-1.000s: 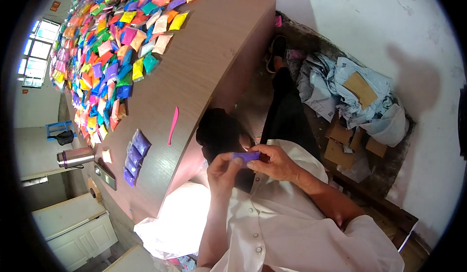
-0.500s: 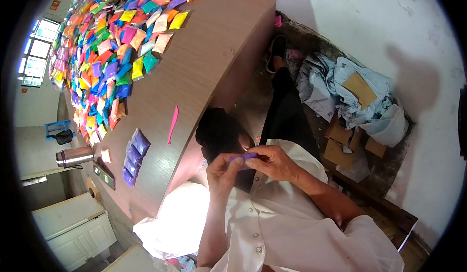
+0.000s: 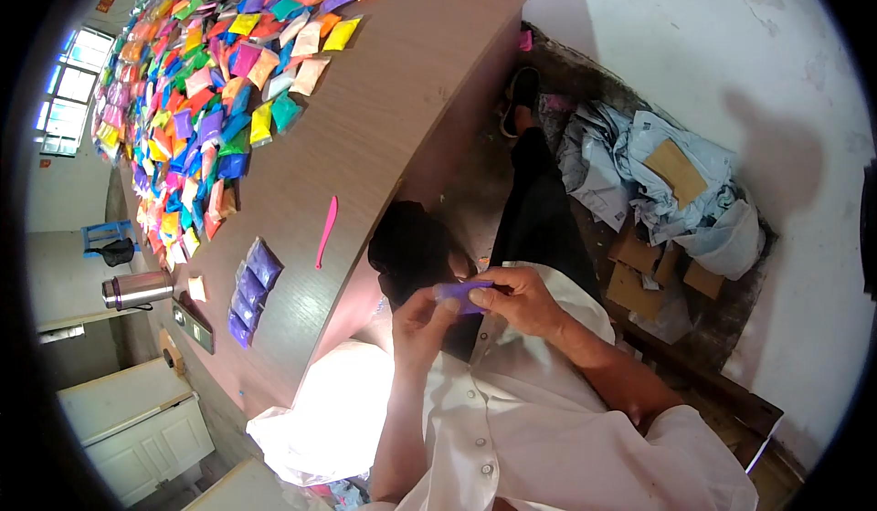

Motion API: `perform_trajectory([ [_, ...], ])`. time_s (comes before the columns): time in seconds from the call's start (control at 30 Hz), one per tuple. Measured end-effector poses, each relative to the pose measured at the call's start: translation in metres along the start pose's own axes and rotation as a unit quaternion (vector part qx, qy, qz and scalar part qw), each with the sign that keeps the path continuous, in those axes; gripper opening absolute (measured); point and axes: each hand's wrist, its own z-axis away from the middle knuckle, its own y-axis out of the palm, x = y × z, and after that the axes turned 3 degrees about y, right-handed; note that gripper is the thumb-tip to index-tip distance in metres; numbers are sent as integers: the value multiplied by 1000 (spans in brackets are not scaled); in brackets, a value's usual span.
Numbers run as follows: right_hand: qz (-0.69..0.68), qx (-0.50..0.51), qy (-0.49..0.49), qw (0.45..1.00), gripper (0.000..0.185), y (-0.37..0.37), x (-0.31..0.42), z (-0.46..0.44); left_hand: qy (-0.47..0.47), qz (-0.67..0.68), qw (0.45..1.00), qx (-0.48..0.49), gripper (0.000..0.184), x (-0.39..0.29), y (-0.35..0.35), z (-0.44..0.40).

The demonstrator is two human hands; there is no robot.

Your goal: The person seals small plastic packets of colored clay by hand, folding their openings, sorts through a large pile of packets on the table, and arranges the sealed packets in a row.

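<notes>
My left hand (image 3: 420,330) and my right hand (image 3: 527,305) meet above my lap, off the table's edge. Between their thumbs and fingers they pinch a small purple packet (image 3: 466,296), which looks like the purple sachets on the table. Part of it is covered by the fingertips. On the table nearby lies a joined strip of purple sachets (image 3: 258,269). A pink plastic modelling knife (image 3: 327,231) rests between that strip and the table's edge, touched by neither hand.
A large heap of colourful sachets (image 3: 215,127) covers the far part of the brown table (image 3: 384,82). A steel flask (image 3: 137,289) and a phone (image 3: 193,325) stand near the left edge. Plastic bags (image 3: 671,159) and cardboard boxes (image 3: 637,283) lie on the floor by the wall.
The purple packet has turned between my fingers, and more of its flat face shows. My right hand has shifted slightly. The things on the table stay in place.
</notes>
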Motion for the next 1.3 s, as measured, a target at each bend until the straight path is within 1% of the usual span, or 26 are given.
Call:
perform_trajectory([
  [0.07, 13, -3, -17, 1000, 26, 0, -1, -1, -12, -9, 1000, 12, 22, 4, -3, 0],
  [0.17, -6, -15, -2, 1000, 27, 3, -3, 1, 13, -29, 999, 22, 22, 5, -5, 0],
  [0.27, -14, -15, 9, 1000, 27, 4, -3, 1, 17, -20, 1000, 18, 21, 3, -6, 0],
  [0.37, -25, -14, 14, 999, 28, 3, -4, 0, -8, -20, 1000, 13, 20, 4, -5, -1],
  [0.47, -61, -31, 13, 998, 29, 5, -7, -1, -10, 17, 1000, 8, 19, 4, 1, 0],
  [0.53, -78, -36, 11, 996, 22, 6, -6, -1, -15, 8, 1000, -9, 19, 5, 5, 0],
  [0.57, -78, -35, 12, 996, 22, 6, -6, -1, -15, 9, 1000, -9, 19, 5, 3, 1],
  [0.63, -57, -23, 24, 998, 23, 5, -4, 1, 1, 4, 1000, 20, 18, 7, -3, 0],
  [0.67, -56, -23, 25, 998, 23, 5, -1, 2, 1, 5, 1000, 20, 18, 7, -5, 0],
  [0.73, -31, -17, 22, 999, 30, 7, 7, 4, -2, -13, 1000, 26, 18, 6, -7, 0],
  [0.83, -33, 6, 21, 999, 30, 6, 1, 1, -10, -31, 999, 40, 17, 4, -12, 0],
  [0.87, -33, 11, 18, 999, 30, 6, 0, -1, -7, -33, 999, 36, 17, 4, -12, 0],
  [0.93, 12, -22, 4, 1000, 28, 5, -2, -1, -10, 18, 1000, -11, 16, 2, -9, 1],
  [0.97, 11, -18, 1, 1000, 28, 5, -1, -1, -7, 16, 1000, -14, 16, 5, -12, 1],
  [1.03, 53, -20, 35, 998, 26, 4, 4, 1, 0, -21, 1000, 10, 19, 8, -16, 1],
  [1.1, 52, -20, 32, 998, 26, 6, 4, 3, -2, -44, 999, -1, 21, 7, -16, 3],
  [1.17, 53, -23, 28, 998, 26, 9, 3, 2, 14, -125, 992, -26, 20, -7, -12, 3],
  [1.2, 18, -31, 13, 999, 26, 11, 4, 1, 46, -202, 978, -26, 15, -14, -13, 1],
  [1.23, -18, -40, -1, 999, 25, 11, 4, 0, 51, -203, 977, -29, 15, -22, -14, -1],
  [1.27, -18, -38, -6, 999, 25, 9, 4, -2, 139, -273, 950, -61, 13, -31, -15, -4],
  [1.3, -53, -53, 1, 997, 28, 5, 2, -3, 226, -339, 908, -92, 12, -41, -18, -9],
])
